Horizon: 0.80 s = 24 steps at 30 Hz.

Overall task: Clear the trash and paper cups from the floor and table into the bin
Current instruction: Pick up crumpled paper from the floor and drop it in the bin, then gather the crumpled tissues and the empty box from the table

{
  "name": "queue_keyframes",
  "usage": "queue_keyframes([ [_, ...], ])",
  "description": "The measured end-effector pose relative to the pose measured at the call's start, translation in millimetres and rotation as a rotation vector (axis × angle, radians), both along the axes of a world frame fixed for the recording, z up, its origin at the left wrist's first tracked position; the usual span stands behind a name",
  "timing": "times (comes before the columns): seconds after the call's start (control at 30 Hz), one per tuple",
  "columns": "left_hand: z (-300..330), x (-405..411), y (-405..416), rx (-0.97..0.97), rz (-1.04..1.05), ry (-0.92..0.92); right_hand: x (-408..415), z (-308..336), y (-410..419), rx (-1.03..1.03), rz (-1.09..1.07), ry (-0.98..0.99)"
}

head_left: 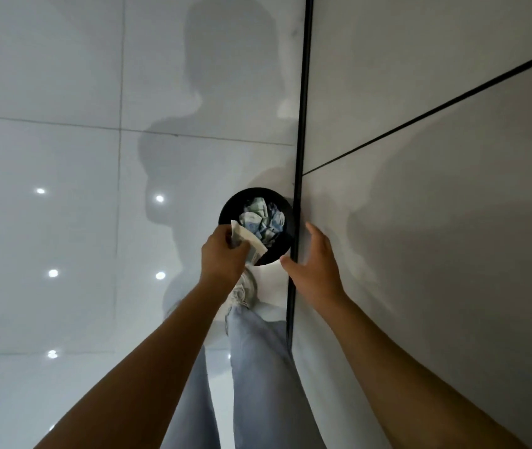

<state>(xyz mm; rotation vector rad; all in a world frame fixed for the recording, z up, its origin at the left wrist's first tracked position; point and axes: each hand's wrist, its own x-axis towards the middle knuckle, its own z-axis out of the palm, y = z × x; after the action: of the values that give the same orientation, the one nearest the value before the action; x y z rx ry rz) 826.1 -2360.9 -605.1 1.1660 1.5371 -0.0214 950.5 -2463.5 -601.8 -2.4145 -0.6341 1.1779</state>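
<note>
Glossy pale floor tiles (63, 157) fill the left of the frame, reflecting ceiling lights; a grey wall (436, 157) with a black strip takes the right. A black bin (225, 209) at centre holds crumpled paper; no print is readable. The left hand (224, 256) grasps a paper cup (248, 244) over the bin's rim. The right hand (313, 264), fingers spread and released, hovers beside the wall.

Glossy tile floor (63, 76); black bin (225, 209) on it, by wall (452, 222).
</note>
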Motion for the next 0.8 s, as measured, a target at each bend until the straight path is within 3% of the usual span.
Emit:
queue_keyframes([
  [0.2, -25.5, 29.6, -1.0, -0.042, -0.142, 0.016, 5.7, 11.3, -4.8, -0.001, 0.035, -0.011],
  [0.37, 0.6, -9.5, -6.0, -0.035, -0.103, 0.012, -4.2, 33.2, 1.2, -0.013, 0.129, 0.014],
  [0.6, 112.7, -128.8, 24.1, 0.086, 0.263, 0.021, -55.5, 114.9, 78.3, 0.071, 0.347, 0.054],
  [0.8, 226.0, -250.8, 33.1, 0.328, 0.576, -0.045, -170.3, 211.2, 162.0, 0.277, 0.692, 0.050],
])
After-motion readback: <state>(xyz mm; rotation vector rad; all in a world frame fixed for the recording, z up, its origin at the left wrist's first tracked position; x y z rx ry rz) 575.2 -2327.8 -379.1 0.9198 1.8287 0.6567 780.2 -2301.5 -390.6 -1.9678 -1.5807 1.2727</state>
